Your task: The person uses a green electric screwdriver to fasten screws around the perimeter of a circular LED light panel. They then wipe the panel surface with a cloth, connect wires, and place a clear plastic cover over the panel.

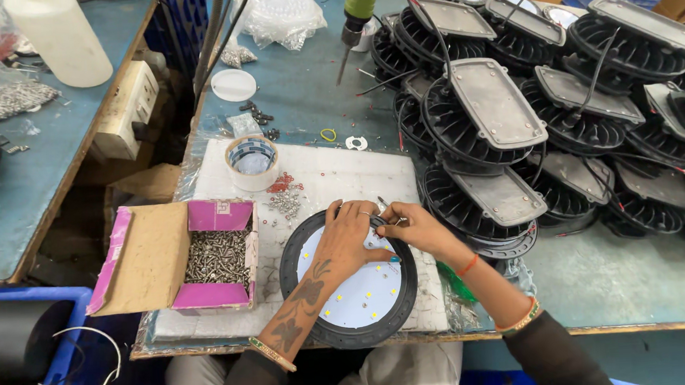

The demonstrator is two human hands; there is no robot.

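On the white mat (pixel 333 173), both hands (pixel 377 232) touch a round black lamp (pixel 350 283).

Bright, even overhead light, soft shadows, sharp centre, with wide-angle bending at the edges.

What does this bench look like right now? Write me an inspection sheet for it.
Surface: blue-green bench with a white foam mat at its front edge.
Job's things: round black lamp with white LED board, lying flat on the mat.
Clutter: open box of screws, tape roll, loose screws, plastic bags.
Hands: left hand rests on the lamp; right hand pinches something small at its rim.
Cables: black leads run over the stacked lamp housings.
Surroundings: hanging screwdriver, blue crates, second bench at left.
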